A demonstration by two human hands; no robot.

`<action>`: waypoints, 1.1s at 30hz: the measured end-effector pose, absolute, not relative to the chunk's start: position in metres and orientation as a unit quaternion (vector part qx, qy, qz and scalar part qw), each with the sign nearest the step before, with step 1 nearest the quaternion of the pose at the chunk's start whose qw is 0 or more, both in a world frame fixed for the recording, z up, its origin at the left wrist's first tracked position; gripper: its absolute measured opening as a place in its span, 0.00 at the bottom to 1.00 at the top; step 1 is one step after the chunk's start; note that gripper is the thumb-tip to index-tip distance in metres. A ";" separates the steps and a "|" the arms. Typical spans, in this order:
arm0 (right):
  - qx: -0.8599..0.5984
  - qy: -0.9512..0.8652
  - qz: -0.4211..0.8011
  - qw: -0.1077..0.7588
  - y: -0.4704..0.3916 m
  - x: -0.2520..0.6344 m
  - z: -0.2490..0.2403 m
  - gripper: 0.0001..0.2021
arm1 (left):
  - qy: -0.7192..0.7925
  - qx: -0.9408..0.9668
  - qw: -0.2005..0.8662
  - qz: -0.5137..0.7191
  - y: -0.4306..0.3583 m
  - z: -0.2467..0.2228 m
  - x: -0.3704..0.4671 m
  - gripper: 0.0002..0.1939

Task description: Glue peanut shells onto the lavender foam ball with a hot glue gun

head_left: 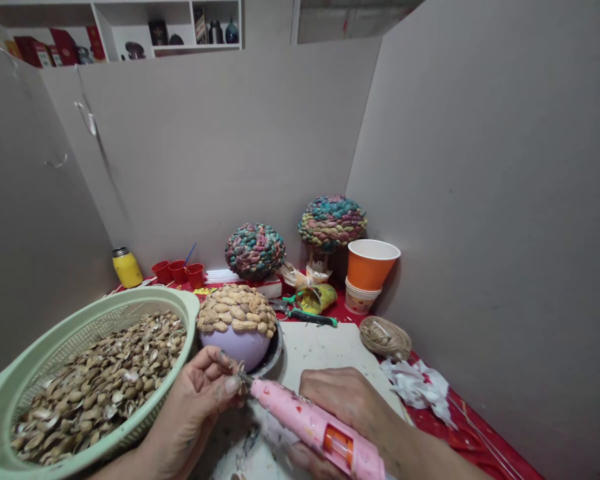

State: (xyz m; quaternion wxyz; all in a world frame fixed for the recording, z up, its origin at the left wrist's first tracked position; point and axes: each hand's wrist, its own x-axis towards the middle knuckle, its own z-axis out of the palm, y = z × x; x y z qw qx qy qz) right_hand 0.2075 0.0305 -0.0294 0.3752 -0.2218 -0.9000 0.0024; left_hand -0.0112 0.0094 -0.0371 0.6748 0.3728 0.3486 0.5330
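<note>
Glue gun (305,417), pink, sits wrapped in the right hand (347,400); the left hand (203,393) pinches a small shell (241,367) by the gun's front end, near the purple ball (237,345).

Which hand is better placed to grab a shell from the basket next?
Probably the left hand, beside the green basket though apparently pinching something small; the right hand grips the pink glue gun.

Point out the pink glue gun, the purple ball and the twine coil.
Pink glue gun (303,418): head view, on the barrel.
Purple ball (237,319): head view, on the peanut shells covering its upper part.
Twine coil (386,338): head view, on its wound strands.
</note>
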 end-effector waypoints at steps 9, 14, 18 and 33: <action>-0.230 -0.887 -0.049 0.398 0.032 0.205 -0.033 0.21 | 0.350 0.383 0.669 0.531 0.008 -0.038 -0.011 0.13; -0.267 -0.897 -0.016 0.351 0.032 0.208 -0.038 0.18 | 0.353 0.385 0.668 0.530 0.008 -0.037 -0.011 0.13; -0.261 -0.897 0.002 0.358 0.030 0.209 -0.040 0.17 | 0.358 0.384 0.668 0.527 0.008 -0.037 -0.012 0.14; -0.245 -0.897 -0.050 0.365 0.029 0.208 -0.033 0.19 | 0.366 0.392 0.665 0.519 0.008 -0.038 -0.012 0.12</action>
